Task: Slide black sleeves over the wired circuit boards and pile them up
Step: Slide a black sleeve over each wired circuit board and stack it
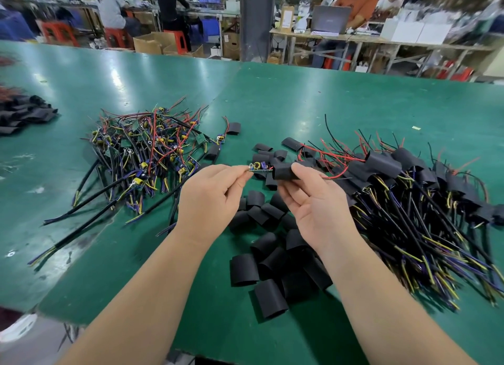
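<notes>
From the head camera: the left hand (215, 195) pinches one end of a small wired circuit board (260, 168) between thumb and fingertips. The right hand (313, 206) grips a black sleeve (285, 172) between thumb and curled fingers, with the sleeve's mouth at the board's other end and red leads poking out the far side. Sleeving looks half done (my reading). The next move calls for a straight push in, then a drop onto the sleeved pile (409, 179) to the right. The unsleeved boards (147, 149) lie to the left.

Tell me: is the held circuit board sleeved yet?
Out: circuit board shows bare between left hand and the black sleeve in right hand.
</notes>
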`<move>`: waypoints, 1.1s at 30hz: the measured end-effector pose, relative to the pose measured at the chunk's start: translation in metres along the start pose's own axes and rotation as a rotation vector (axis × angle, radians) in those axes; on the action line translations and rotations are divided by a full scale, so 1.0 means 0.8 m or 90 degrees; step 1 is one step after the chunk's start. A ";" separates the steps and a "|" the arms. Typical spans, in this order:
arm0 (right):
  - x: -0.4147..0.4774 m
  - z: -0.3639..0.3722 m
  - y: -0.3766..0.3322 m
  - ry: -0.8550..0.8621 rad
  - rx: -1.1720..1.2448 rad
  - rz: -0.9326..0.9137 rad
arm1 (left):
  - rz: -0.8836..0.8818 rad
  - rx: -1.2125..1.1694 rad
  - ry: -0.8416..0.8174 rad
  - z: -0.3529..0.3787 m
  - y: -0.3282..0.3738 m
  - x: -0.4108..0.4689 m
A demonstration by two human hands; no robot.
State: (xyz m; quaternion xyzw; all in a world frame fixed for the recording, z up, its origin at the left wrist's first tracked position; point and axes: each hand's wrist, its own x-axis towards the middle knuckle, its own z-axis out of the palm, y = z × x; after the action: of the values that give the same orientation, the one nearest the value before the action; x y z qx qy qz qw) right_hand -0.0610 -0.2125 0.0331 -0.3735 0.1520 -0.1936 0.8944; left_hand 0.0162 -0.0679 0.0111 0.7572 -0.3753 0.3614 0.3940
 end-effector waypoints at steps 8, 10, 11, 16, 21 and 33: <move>0.002 -0.004 -0.004 -0.028 0.032 0.017 | 0.068 0.047 -0.034 0.006 0.002 -0.003; 0.002 -0.004 -0.004 -0.042 0.034 0.009 | 0.053 0.052 -0.021 0.006 0.000 -0.003; 0.001 -0.004 -0.005 -0.050 0.035 0.002 | 0.045 0.053 -0.020 0.006 0.000 -0.003; -0.002 -0.003 -0.009 -0.051 -0.087 -0.049 | 0.040 0.056 -0.039 0.006 0.004 -0.003; -0.004 -0.001 -0.009 -0.043 -0.062 -0.036 | 0.014 0.051 -0.048 0.005 0.007 -0.004; -0.004 0.000 -0.002 -0.026 -0.097 -0.002 | 0.113 0.088 -0.093 0.005 0.012 -0.003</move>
State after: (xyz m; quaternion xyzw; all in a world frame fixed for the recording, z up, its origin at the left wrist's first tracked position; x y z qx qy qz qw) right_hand -0.0640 -0.2124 0.0344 -0.4444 0.1474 -0.1754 0.8660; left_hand 0.0079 -0.0746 0.0110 0.7705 -0.4428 0.3640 0.2788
